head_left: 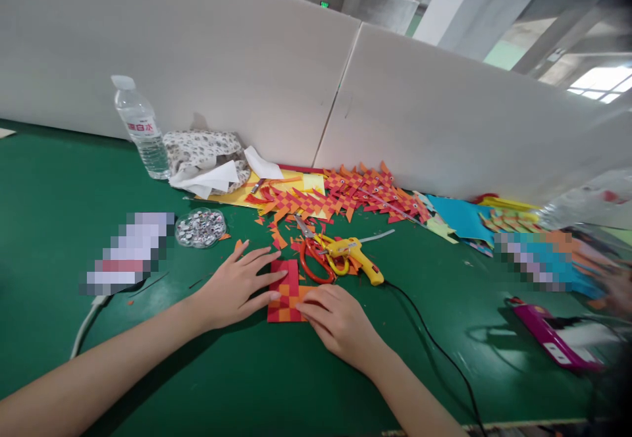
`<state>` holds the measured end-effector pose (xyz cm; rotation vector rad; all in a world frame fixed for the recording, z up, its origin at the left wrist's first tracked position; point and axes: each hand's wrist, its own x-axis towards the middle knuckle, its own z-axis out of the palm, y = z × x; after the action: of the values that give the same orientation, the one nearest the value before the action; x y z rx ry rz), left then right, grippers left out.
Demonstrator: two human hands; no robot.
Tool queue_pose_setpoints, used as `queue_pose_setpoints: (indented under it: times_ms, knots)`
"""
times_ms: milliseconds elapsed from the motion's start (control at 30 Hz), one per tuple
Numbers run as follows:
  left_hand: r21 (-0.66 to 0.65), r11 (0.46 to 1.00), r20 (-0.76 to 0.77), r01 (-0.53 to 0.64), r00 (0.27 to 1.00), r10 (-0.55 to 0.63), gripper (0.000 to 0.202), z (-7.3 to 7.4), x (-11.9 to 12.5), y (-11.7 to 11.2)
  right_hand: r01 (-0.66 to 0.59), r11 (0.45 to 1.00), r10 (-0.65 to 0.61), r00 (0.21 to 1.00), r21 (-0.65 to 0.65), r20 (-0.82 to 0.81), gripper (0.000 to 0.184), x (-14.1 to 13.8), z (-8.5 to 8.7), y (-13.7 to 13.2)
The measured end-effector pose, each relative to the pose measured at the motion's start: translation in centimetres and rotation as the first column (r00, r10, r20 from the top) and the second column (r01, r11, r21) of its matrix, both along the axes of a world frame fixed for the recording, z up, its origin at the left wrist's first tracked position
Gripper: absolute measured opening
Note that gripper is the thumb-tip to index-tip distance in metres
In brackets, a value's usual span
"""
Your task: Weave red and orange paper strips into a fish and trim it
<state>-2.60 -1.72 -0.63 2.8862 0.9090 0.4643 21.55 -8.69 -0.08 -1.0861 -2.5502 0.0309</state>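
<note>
A small woven square of red and orange paper strips (288,290) lies flat on the green table (247,371). My left hand (237,287) rests flat beside it, fingers spread, the fingertips pressing its left edge. My right hand (336,322) is curled at the square's right edge, fingers pinched on a strip there. Just behind the square lie red-handled scissors (312,257) and a yellow glue gun (356,256) with a black cord (434,345).
A pile of finished woven red-orange pieces (355,193) and yellow paper lies by the white partition (247,62). A water bottle (141,128), a patterned cloth (202,147), a dish of googly eyes (200,227), blue paper (459,216) and a pink device (553,335) surround the spot.
</note>
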Motion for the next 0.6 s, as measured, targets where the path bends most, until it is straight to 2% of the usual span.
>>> queue_pose_setpoints:
  times_ms: [133,267,400,600]
  knots:
    - [0.011,1.0,0.046,-0.016,0.999,0.015,0.036,-0.02,0.04,0.09,-0.018,1.0,0.018,1.0,0.012,-0.017,0.022,0.04,0.08,0.03]
    - [0.035,0.999,0.156,-0.008,0.988,0.002,0.028,-0.02,0.16,0.03,-0.024,1.0,0.024,0.999,0.015,-0.036,0.023,0.14,0.1,0.07]
    - [0.034,0.996,0.239,0.085,0.967,-0.091,0.021,-0.25,0.26,-0.23,-0.036,0.999,0.037,0.998,0.022,-0.046,0.022,0.16,0.08,0.03]
    - [0.044,0.982,0.221,0.185,0.957,-0.19,0.023,-0.47,0.05,-0.37,-0.035,0.999,0.036,0.998,0.032,-0.041,0.023,0.04,0.11,0.06]
